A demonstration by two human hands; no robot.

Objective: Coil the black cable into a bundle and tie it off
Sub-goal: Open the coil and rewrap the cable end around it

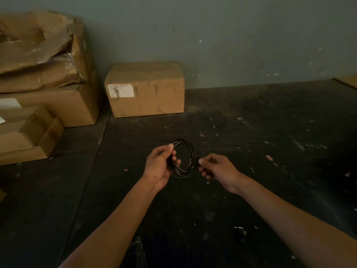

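The left hand (pixel 159 164) has its grip clenched around the left side of the black cable (pixel 184 158), thumb on top and fingers curled under the strands. The right hand (pixel 214 167) pinches the coil's right side between thumb and forefinger; what it grasps seems to be the cable's loose end, though the dim light makes that hard to tell. The cable forms a small round coil of several loops, held in the air between both hands above the dark, scuffed floor (pixel 251 132). Beyond the coil, a sealed cardboard box (pixel 144 89) stands against the grey wall (pixel 212 35). Left of that box is a stack of crumpled cartons (pixel 42 74).
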